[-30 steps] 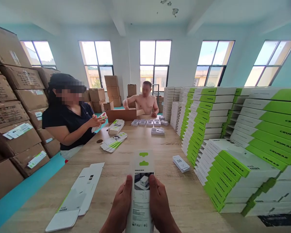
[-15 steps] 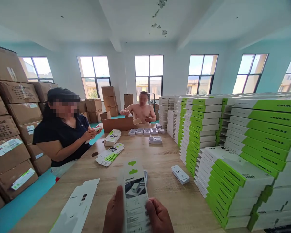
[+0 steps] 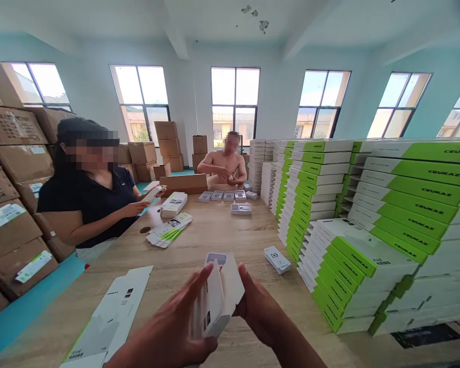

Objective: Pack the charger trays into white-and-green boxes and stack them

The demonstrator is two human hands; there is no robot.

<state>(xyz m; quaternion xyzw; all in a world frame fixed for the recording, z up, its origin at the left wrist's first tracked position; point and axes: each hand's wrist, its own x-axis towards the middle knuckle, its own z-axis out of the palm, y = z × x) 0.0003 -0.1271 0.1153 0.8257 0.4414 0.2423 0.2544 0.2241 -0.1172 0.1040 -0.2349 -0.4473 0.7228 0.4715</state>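
A small white carton [image 3: 219,306] is held between my two hands near the front of the table, its upper end spread apart. My left hand [image 3: 172,322] grips its left side, thumb below and fingers along the panel. My right hand [image 3: 258,306] holds the right side by an edge, its fingertips partly hidden behind the card. Just beyond the carton a plastic tray [image 3: 216,258] shows in part. To the left lie flat white cartons [image 3: 113,312] with green edges. A small stack of white booklets [image 3: 277,259] lies to the right.
Tall stacks of white and green boxes [image 3: 329,255] line the table's right side. Two co-workers sit at the table, one left [image 3: 92,199], one far [image 3: 230,163]. Folded cartons [image 3: 170,230], several trays [image 3: 222,196] and a brown cardboard box [image 3: 184,185] lie farther back.
The carton was flat with its printed back facing me; now it is turned and opened into a box shape. My hands have moved up and forward. The view has tilted down slightly.
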